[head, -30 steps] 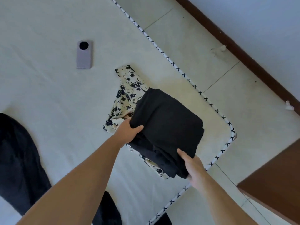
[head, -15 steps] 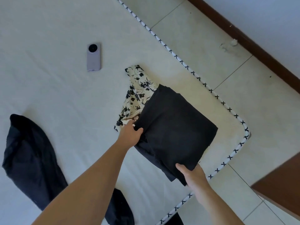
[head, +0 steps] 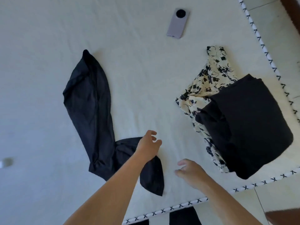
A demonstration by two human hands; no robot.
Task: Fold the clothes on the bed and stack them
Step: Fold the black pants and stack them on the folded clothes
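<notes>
A folded black garment [head: 248, 125] lies on top of a folded cream garment with a black flower print [head: 209, 78], near the right corner of the bed [head: 146, 78]. An unfolded black garment [head: 90, 111] lies spread out left of centre, its lower end running under my left forearm. My left hand [head: 148, 143] hovers over the sheet just right of that garment, fingers loosely curled and holding nothing. My right hand [head: 190, 171] is lower and to the right, fingers relaxed, also holding nothing. Both hands are well clear of the stack.
A lilac phone [head: 177, 24] lies face down at the top of the bed. The bed's edge with white, black-crossed piping [head: 186, 203] runs along the bottom and right. Tiled floor [head: 276, 198] lies beyond it, with a dark object [head: 183, 216] at the bottom.
Both hands have let go of the folded black garment, which now rests on the printed one. They have moved left toward the unfolded black garment, and the view has swung left.
</notes>
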